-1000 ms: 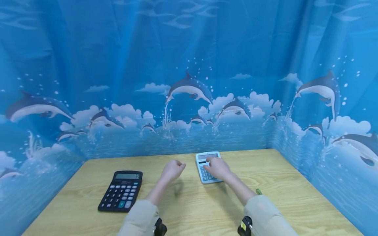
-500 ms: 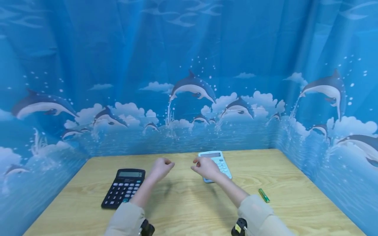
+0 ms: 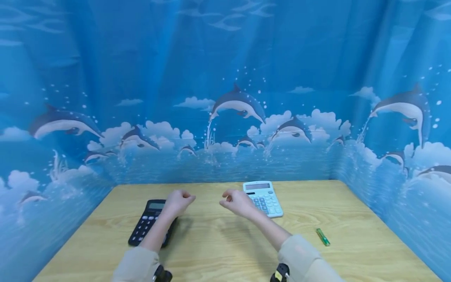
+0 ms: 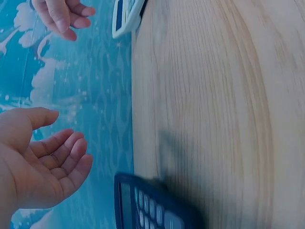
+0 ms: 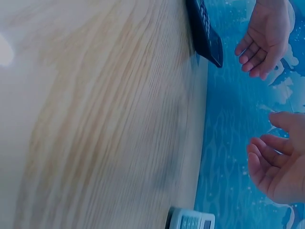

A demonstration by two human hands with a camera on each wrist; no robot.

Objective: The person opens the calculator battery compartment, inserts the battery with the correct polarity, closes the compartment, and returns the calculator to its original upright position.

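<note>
My left hand (image 3: pixel 177 203) hovers over the table beside the black calculator (image 3: pixel 141 227), its forearm covering part of the keys. In the left wrist view that hand (image 4: pixel 47 162) shows a bare palm with loosely curled fingers. My right hand (image 3: pixel 239 202) hangs left of the light blue calculator (image 3: pixel 270 199), overlapping its edge in the head view. Nothing lies between the fingers of the right hand (image 5: pixel 279 162) in the right wrist view. Both calculators lie face up, the black one at the left and the light blue one toward the back.
A small green object (image 3: pixel 322 237), shaped like a short stick, lies on the wooden table (image 3: pixel 218 250) at the right. Behind and at both sides hangs a blue curtain (image 3: pixel 197 58) printed with dolphins. Black wrist cameras (image 3: pixel 280 272) are strapped at the sleeves.
Both hands have moved left; the right one has come off the light blue calculator's keys, and the left one now partly covers the black calculator. The head view has shifted slightly.
</note>
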